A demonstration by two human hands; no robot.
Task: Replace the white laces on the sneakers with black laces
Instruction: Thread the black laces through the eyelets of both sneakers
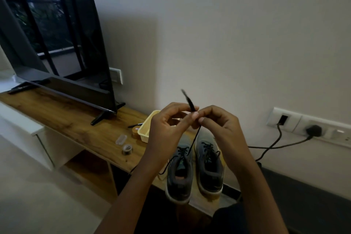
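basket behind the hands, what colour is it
Pale yellow. The basket shows best in the head view, on the wooden shelf just left of the sneakers.

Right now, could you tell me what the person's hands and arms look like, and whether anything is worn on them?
Both arms are bare right down to the picture's lower edge: no sleeves show. The left hand and right hand wear no gloves, and no ring, watch or bracelet is visible. The fingernails look short and unpainted.

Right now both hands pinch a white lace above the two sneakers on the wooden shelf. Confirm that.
Wrong on colour: the head view shows the lace is black, not white. The rest stands: left hand and right hand pinch it above the two sneakers on the wooden shelf.
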